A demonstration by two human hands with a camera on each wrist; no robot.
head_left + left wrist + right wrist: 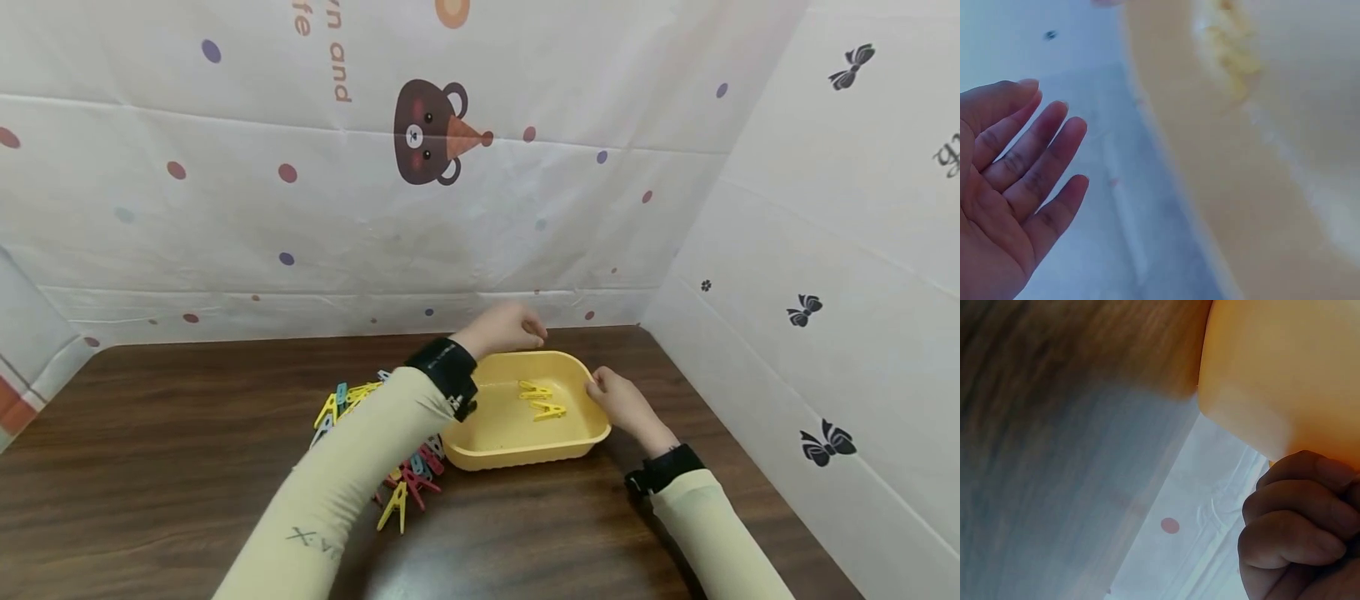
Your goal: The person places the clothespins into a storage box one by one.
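In the wrist views only — left hand spread, right hand gripping tray rim.

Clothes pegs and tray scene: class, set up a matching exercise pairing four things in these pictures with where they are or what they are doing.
Things:
1. left hand
2. right hand
3. two yellow pegs
4. pile of coloured pegs

Places or states:
A. lying inside the yellow tray
B. on the table, left of the tray
C. gripping the tray's right rim
D. above the tray's far edge, holding nothing

Pairs: 1-D, 2-C, 3-A, 4-B
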